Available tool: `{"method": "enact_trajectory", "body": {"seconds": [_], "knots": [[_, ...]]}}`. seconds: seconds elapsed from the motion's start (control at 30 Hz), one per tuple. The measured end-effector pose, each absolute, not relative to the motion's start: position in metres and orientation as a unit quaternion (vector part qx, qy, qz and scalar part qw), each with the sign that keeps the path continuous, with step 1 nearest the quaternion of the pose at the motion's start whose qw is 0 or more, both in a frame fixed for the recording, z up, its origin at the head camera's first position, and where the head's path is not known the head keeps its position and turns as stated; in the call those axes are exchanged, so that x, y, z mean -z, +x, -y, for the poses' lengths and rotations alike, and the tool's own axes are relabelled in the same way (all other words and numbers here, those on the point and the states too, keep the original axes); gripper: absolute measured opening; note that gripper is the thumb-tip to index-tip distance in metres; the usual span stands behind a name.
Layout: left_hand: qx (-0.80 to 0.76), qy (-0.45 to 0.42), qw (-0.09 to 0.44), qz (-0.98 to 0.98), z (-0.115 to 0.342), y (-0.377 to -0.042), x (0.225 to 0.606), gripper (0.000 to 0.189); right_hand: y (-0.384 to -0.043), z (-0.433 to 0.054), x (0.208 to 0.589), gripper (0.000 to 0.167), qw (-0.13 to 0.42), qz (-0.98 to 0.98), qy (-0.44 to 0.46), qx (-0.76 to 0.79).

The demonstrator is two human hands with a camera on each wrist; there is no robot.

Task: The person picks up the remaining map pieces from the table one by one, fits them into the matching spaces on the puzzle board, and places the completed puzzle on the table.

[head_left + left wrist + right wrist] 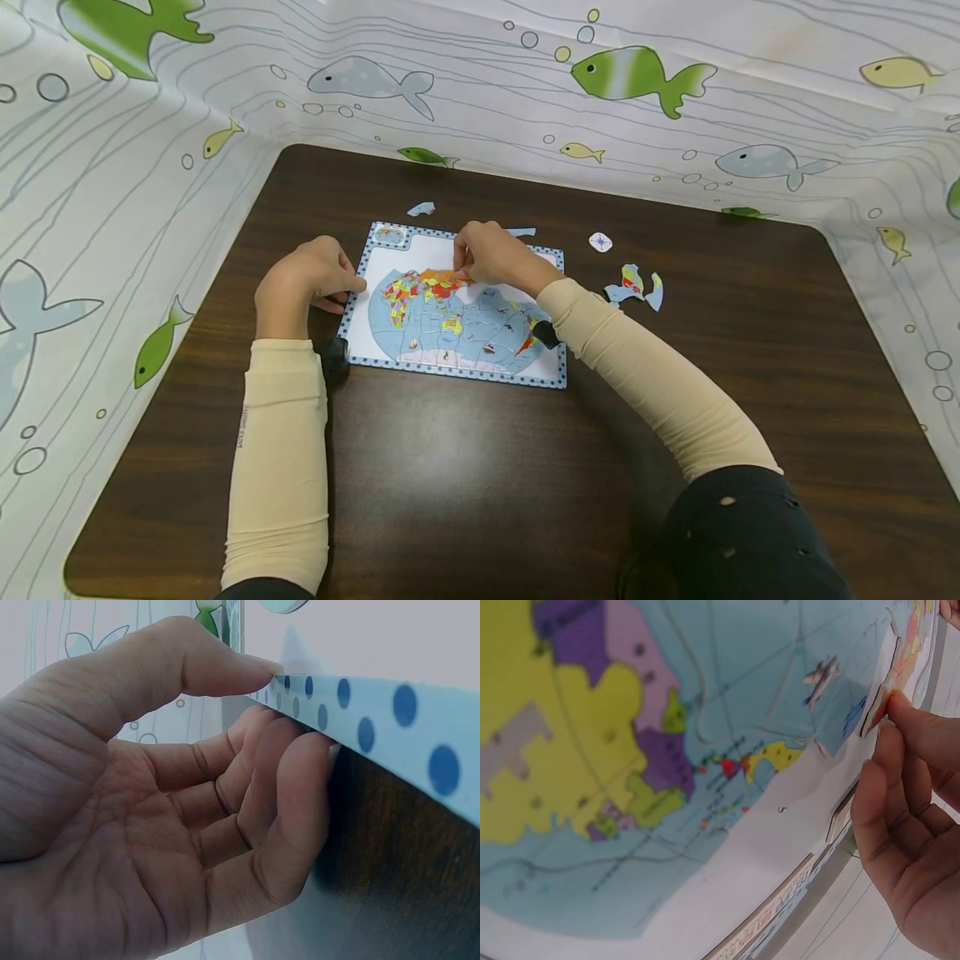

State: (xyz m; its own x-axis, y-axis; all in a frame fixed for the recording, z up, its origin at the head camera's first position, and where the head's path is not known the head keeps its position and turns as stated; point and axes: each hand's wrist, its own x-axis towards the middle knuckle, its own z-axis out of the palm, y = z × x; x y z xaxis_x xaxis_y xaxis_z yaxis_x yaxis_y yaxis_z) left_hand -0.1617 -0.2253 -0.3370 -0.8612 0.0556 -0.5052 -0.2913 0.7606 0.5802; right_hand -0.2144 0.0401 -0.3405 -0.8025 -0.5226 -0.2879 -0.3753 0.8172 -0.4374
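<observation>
In the middle of the frame, a board (360,337) with a dotted border lies flat on the worktop (420,483), and on it a jigsaw world map (450,327) is partly filled. The left hand (311,271) grips the left edge of the board: the thumb is on the border and the other fingers are curled at the underside. The right hand (491,254) pinches an orange piece (881,705) between thumb and finger, at the upper edge of the filled part. Whether this piece sits fully in its place, I cannot tell, because the fingers hide a part of it.

The step in hand, as I judge it, is the fitting of this piece, while the left hand steadies the board. The next move seems to call for a small turn or slide until the outlines agree, then a light press. White board shows at the upper right of the map. Around the board lie a small blue piece (422,208) at upper centre, a strip (521,232) behind the top border, a compass piece (600,242) and, right of centre, a coloured piece (628,283) with a curved piece (655,292) beside it.
</observation>
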Motion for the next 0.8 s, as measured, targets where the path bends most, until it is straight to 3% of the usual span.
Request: {"method": "enact_trajectory", "body": {"seconds": [0.8], "knots": [[-0.328, -0.067, 0.264, -0.905, 0.2238, -0.1625, 0.3362, 0.028, -0.2172, -0.039, 0.345, 0.009, 0.186, -0.932, -0.241, 0.196]]}}
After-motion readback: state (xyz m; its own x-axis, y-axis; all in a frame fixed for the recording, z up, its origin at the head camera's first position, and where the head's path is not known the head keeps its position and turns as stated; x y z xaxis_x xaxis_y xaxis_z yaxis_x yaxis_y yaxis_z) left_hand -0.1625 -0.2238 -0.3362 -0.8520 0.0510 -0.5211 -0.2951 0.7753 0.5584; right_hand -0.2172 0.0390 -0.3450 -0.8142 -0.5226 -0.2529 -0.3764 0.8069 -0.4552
